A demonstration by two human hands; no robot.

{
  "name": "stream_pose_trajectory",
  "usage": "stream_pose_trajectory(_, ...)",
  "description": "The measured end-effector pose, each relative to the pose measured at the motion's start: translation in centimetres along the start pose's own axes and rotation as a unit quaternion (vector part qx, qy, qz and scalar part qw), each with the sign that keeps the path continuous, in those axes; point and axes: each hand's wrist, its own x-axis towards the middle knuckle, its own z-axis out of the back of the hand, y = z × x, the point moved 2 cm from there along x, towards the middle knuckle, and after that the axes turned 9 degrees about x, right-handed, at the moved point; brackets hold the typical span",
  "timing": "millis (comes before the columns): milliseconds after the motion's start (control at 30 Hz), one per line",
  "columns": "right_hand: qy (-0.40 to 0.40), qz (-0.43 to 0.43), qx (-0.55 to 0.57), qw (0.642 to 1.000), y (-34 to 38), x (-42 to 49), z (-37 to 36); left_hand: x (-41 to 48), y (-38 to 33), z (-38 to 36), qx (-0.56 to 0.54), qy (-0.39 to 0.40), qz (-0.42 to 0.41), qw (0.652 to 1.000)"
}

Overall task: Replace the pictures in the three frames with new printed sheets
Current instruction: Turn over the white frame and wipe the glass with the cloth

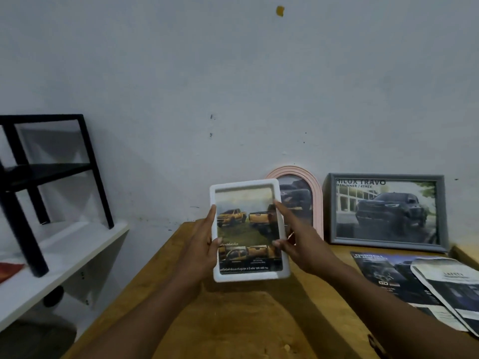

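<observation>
Care matters now: I hold the white frame (248, 230) upright above the table (233, 320), left hand (203, 246) curled on its left edge, right hand (298, 244) pinching the right. I judge it should lean against the wall (233, 99) beside the pink frame (295, 198), set down base first, evenly.

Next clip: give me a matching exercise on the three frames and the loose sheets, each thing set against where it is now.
Things:
1. white frame
2. pink arched frame
3. grey frame
4. printed sheets

Places:
A. lying flat on the table, at the right
B. held up off the table
C. leaning on the wall, partly behind the held frame
D. standing against the wall, furthest right of the frames

Pairs: 1-B; 2-C; 3-D; 4-A
</observation>
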Motion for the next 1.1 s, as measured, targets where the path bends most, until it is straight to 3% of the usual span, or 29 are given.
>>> stream_pose_trajectory(433,0.024,0.002,-0.117,0.993,-4.7,13.2,-6.1,9.9,9.9,-2.9,0.055,-0.020,-0.003,0.998)
stream_pose_trajectory(700,-0.013,0.000,-0.074,0.997,-6.8,17.2,-10.0,14.3,12.7,-3.5,0.059,-0.027,0.004,0.998)
stream_pose_trajectory(1100,-0.067,-0.036,-0.043,0.996,-7.9,18.8,-11.5,16.7,13.6,-4.7,0.027,0.027,0.046,0.998)
